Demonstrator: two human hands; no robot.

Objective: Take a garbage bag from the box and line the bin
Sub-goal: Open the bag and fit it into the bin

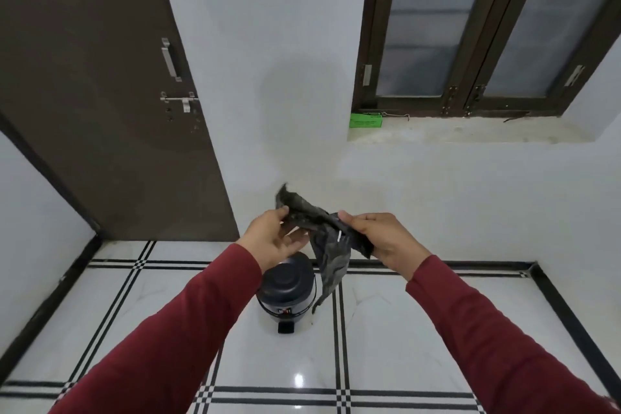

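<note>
A crumpled black garbage bag (324,245) hangs in the air between my hands, partly unfolded, its lower end dangling beside the bin. My left hand (272,239) pinches the bag's upper left edge. My right hand (379,235) grips its right side. Below them on the floor stands a small dark pedal bin (287,292) with its lid down and its pedal facing me. The green bag box (365,120) lies on the left end of the window sill.
A brown door (100,94) with a handle and latch stands at the left. A dark-framed window (470,27) sits above the stone sill (470,131) at the right. White wall lies ahead; the tiled floor (403,329) has black stripes.
</note>
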